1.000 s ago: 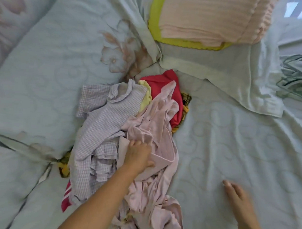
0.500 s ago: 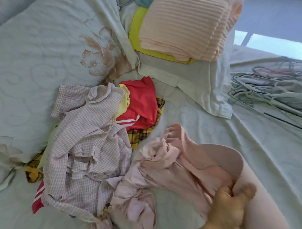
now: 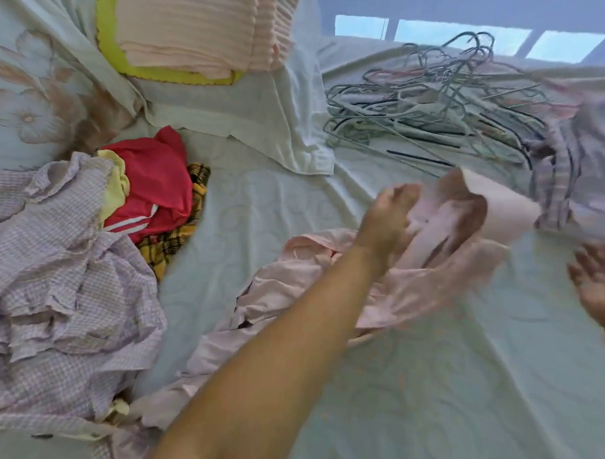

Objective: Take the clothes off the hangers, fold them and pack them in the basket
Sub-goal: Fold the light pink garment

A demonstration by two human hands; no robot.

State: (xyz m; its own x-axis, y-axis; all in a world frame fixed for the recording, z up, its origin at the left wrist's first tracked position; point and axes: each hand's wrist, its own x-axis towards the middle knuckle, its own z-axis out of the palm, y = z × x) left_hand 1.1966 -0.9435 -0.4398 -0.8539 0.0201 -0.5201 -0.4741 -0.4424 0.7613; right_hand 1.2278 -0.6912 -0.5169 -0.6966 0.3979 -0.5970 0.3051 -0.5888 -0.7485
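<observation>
Gripping the pink garment, left hand lifts it; right hand spread apart nearby

- pink garment in the left hand's grip: plain pale pink
- checked garment, well left of the grip: lilac-and-white gingham
- red garment (white stripes at its hem)
- plaid cloth: yellow and black
- bed sheet: pale green, swirl pattern
- hangers: grey

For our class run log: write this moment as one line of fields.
left hand: grips pale pink cotton garment | right hand: open, beside it | grey wire hangers: piled behind | basket: unseen
</observation>
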